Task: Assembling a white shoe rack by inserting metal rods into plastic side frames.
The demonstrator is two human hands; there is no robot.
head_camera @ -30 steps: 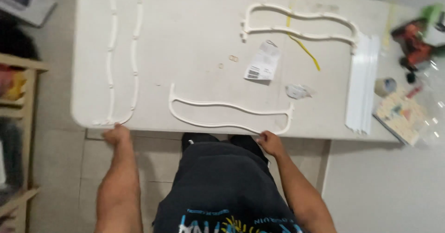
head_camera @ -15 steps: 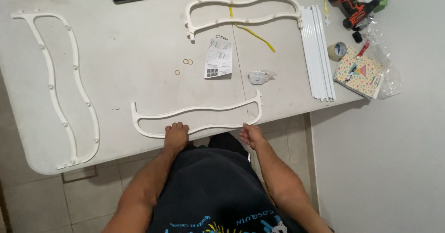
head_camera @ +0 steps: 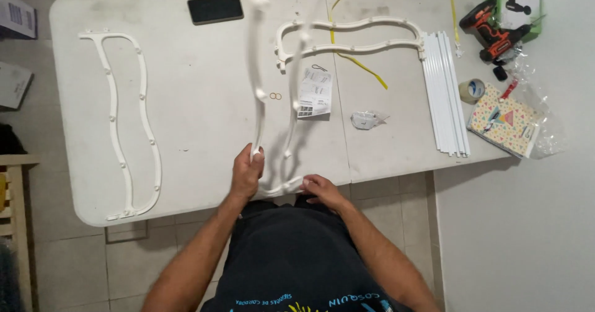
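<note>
Lifting the wavy white frame [head_camera: 273, 95] off the table [head_camera: 186, 132], you are now holding it raised toward the camera, where half a second ago it was lying flat along the near edge with both hands resting on it. Its upper part is blurring as it rises past the top of the view.

Your left hand [head_camera: 246, 174] is wrapping closed around the frame's left rail near its lower end. Your right hand [head_camera: 322, 191] is pinching the bottom corner, fingers closed on it, just beside the left hand. The frame is running up and away from both hands, its lower end sitting at the table's near edge in front of your body.

A second frame [head_camera: 127, 126] is lying flat on the left of the table, and a third [head_camera: 353, 36] at the far side. Between them a black phone [head_camera: 215, 8] is resting. A paper sheet [head_camera: 314, 93], a small bag [head_camera: 365, 120] and a bundle of white rods [head_camera: 445, 92] are lying to the right, with a drill [head_camera: 489, 30] and tape roll [head_camera: 472, 90] beyond.
</note>
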